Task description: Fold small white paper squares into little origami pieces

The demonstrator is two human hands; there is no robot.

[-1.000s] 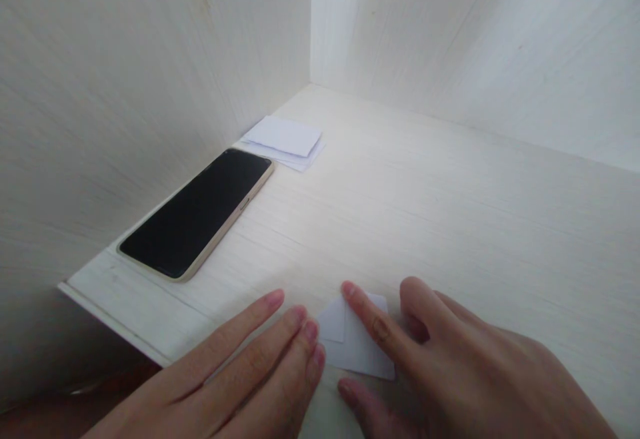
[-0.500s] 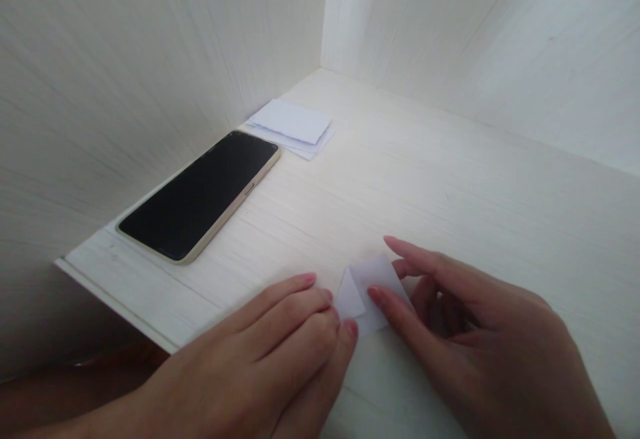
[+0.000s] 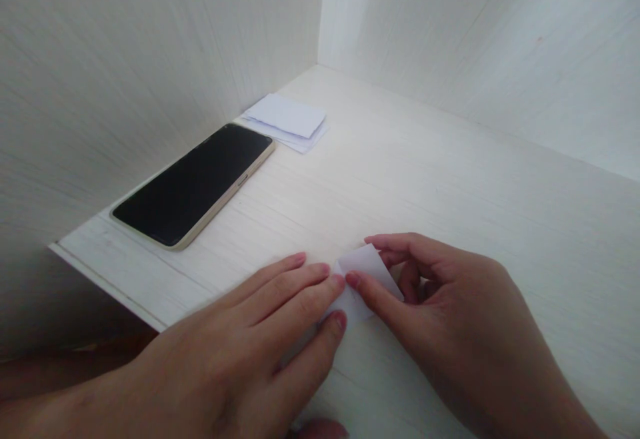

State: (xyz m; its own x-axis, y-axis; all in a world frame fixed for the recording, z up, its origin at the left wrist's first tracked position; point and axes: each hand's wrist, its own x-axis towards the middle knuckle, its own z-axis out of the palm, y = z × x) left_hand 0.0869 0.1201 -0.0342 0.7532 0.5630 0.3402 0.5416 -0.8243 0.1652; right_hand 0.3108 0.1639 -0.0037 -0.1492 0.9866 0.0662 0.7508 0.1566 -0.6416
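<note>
Steadying the small folded white paper (image 3: 369, 264), I judge, the left hand (image 3: 245, 349) lies flattened; the right hand (image 3: 445, 306) alongside pinches it.

Legible markings: none. No text, label, brand, number or sign can be read on the phone (image 3: 195, 182) (face up, dark), on the stacked white papers (image 3: 287, 117) or on the visible part of the small white paper (image 3: 369, 263)
</note>
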